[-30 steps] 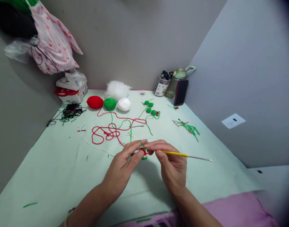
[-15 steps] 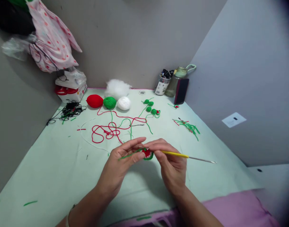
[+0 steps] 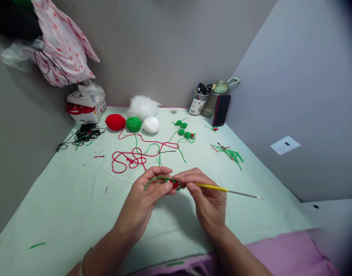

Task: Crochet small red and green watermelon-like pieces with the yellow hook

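Observation:
Between thumb and fingers, my left hand (image 3: 144, 199) pinches a small round crochet piece (image 3: 176, 184), red with a green edge and a little white. A strand of green yarn (image 3: 153, 180) arcs from the piece over my left hand. My right hand (image 3: 209, 199) is closed around a crochet hook (image 3: 212, 186) with a yellow grip and metal ends. The hook's near tip meets the top edge of the piece, partly hidden by fingers; its other end points out to the right. Loops of red yarn (image 3: 141, 155) lie on the table just beyond my hands.
Red (image 3: 115, 122), green (image 3: 133, 124) and white yarn balls (image 3: 151, 125) stand before white stuffing (image 3: 143, 107). Small green crochet balls (image 3: 181, 132) and green yarn scraps (image 3: 230, 154) lie to the right. A phone (image 3: 222, 110) leans on a bottle (image 3: 209, 103); black yarn (image 3: 86, 134) is at left.
The crochet piece has shifted slightly left and tilted, so less of its face shows. My left fingers have curled in more, and the green strand now bows upward.

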The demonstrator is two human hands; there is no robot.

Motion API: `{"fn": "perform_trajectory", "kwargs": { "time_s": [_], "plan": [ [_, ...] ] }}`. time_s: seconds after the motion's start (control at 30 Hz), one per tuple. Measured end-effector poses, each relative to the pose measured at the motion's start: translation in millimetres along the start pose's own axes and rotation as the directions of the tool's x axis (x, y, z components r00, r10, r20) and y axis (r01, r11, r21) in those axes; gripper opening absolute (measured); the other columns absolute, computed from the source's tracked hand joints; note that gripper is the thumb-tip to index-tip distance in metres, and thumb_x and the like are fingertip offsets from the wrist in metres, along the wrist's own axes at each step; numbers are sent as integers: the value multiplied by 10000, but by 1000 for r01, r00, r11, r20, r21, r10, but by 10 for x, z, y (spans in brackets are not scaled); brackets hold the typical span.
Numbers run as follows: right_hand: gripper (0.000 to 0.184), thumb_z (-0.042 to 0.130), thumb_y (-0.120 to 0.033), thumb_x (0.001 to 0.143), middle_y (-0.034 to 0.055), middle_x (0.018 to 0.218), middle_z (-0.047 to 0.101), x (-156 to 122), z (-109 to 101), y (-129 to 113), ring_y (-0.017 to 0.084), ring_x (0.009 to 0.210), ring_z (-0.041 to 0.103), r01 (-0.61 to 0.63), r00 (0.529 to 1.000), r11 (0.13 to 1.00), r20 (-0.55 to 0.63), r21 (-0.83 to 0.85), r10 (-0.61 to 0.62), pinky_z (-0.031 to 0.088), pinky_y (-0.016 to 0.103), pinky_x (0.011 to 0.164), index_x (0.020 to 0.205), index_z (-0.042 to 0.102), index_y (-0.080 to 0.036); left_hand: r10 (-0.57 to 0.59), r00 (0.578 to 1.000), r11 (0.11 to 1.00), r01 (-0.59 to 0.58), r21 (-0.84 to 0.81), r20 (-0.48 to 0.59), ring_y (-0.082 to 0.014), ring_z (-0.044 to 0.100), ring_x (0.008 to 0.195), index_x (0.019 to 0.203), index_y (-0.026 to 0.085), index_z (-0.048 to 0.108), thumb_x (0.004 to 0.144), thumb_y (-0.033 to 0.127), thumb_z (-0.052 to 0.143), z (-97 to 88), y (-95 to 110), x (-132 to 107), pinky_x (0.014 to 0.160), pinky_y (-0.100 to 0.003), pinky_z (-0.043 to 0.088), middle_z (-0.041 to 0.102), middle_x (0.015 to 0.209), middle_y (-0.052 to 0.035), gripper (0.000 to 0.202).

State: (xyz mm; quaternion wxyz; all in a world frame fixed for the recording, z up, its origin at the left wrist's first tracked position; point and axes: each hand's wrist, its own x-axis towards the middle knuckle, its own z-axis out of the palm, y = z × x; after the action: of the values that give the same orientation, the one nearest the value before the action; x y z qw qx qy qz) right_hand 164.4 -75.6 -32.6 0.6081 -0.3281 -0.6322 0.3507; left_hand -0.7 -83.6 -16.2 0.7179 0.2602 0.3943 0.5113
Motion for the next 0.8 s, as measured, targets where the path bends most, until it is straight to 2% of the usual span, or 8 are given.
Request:
{"fn": "perform_trajectory", "kwargs": {
  "time_s": [0.1,0.17,0.3,0.53,0.63,0.8],
  "plan": [
    [189,647,-243,1038,37,980,830,-11,-6,18,205,915,740,-8,1000,1000,3,10,8,582,375,840,1074,823,-298,2,1000,999,-2,-36,0,-115,736,885,950,224,784,830,229,890,9,-14,3,909,-208,564,789,899,15,160],
    [187,649,-243,1038,31,982,830,-14,-4,28,196,911,735,-11,1000,1000,-6,19,11,580,364,844,1070,824,-300,26,1000,999,-26,-38,-8,-113,729,878,901,211,767,862,250,861,16,-22,0,902,-208,571,756,889,21,109],
    [168,667,-258,1031,36,978,826,-14,5,39,182,893,730,-30,999,998,-25,56,31,586,325,799,1048,832,-287,51,999,999,-51,-9,-12,-123,723,883,811,185,738,876,285,847,26,-23,-8,857,-205,587,726,953,1,161],
    [148,682,-293,1025,26,966,828,10,5,39,151,846,734,-85,995,981,-43,175,94,586,262,725,1020,830,-287,34,999,999,-34,21,-2,-167,739,954,845,175,762,875,313,848,5,14,-13,868,-236,606,732,1091,-49,165],
    [146,682,-300,1026,18,962,835,28,-10,56,136,837,724,-103,993,971,-28,213,112,582,236,717,1012,827,-290,34,999,999,-34,20,-2,-173,742,947,792,171,728,892,319,831,8,20,-1,842,-236,612,739,1085,-57,206],
    [151,673,-308,1030,36,964,836,44,-33,65,137,810,709,-129,992,958,26,255,127,579,230,685,1014,822,-286,75,997,995,-76,69,19,-169,735,884,860,179,708,970,388,736,35,34,21,797,-262,619,741,1064,-62,238]
  ]
}}
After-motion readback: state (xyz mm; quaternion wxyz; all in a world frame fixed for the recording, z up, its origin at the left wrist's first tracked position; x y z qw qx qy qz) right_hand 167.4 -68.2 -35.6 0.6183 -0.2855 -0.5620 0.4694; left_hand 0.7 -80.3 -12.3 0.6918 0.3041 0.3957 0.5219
